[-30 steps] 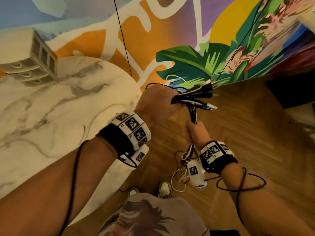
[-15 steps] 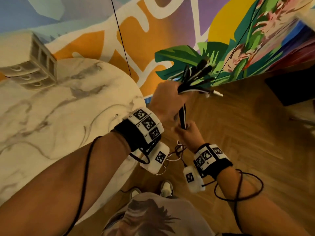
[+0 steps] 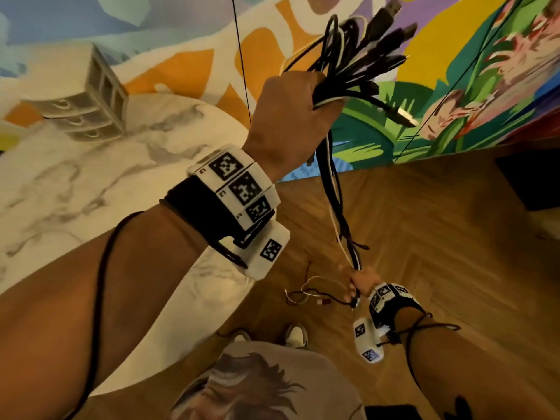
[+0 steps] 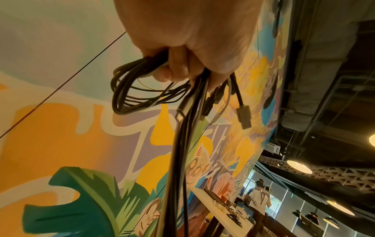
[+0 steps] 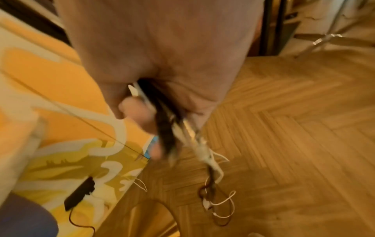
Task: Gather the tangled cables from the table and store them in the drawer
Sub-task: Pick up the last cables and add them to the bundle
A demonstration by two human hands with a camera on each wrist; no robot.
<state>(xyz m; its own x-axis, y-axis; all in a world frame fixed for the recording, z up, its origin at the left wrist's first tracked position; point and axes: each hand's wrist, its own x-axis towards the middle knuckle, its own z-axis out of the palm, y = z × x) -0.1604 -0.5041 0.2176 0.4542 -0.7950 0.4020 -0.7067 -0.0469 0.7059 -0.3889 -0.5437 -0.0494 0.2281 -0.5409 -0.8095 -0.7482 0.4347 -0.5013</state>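
Over the last second the hands had drawn far apart: the left hand (image 3: 292, 116) rose toward 12 o'clock, fingers clamped round the cables (image 3: 336, 189) near their plug ends, while the right hand (image 3: 362, 283) slid down to 5 o'clock, fingers closed on the lower strands. The bundle hung stretched between them, off the table (image 3: 75, 189); straightening seemed nearly done, storing not begun. The drawer unit (image 3: 88, 107) sat at 10 o'clock on marble, shut. Behind stood a mural (image 3: 454, 95); below lay parquet (image 3: 454, 237).
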